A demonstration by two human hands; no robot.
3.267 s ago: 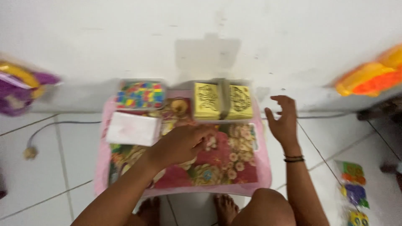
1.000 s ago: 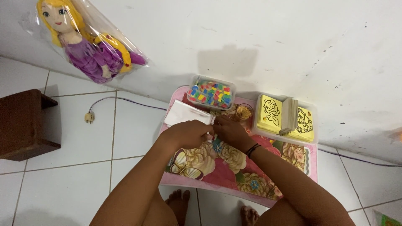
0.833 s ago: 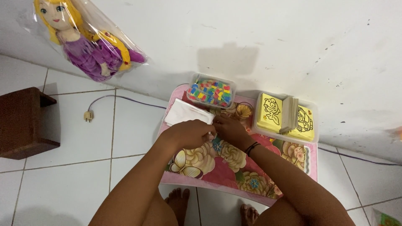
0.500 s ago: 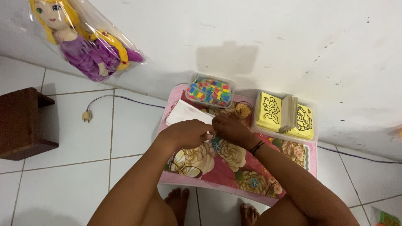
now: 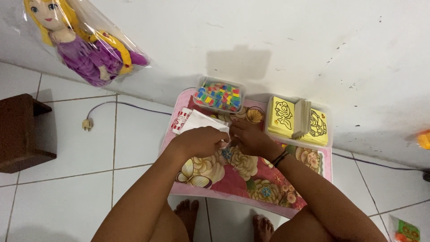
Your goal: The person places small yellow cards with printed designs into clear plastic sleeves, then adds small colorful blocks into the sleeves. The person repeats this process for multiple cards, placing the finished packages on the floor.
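On the pink floral counter [image 5: 233,179], both hands meet near the back-left, over a white sheet [image 5: 201,121]. Left hand [image 5: 199,141] curled, palm down, fingers on the sheet's near edge; looks clenched on it, though the fingertips are hidden. Right hand [image 5: 248,136] touches the left one, fingers bent toward the same edge of the sheet; can't tell whether its grip actually holds anything. Dark bands [image 5: 280,157] on the right wrist.

Sheet lies flat-ish, tilted, one corner over a small red-and-white card [image 5: 180,121] at the counter's left edge. Just behind the sheet: clear tub [image 5: 219,95] full of small multicoloured pieces, at the back edge by the wall. Back-right: clear tray [image 5: 299,121] with yellow picture cards, a stack standing upright in the middle, one card flat on each side.

Counter stands on white floor tiles; bare feet [image 5: 188,210] show under its near edge. Left of it on the floor: a white plug with cable [image 5: 87,123], further left a dark brown stool [image 5: 22,132]. Doll in a purple dress, bagged in clear plastic [image 5: 80,45], against the wall upper left.
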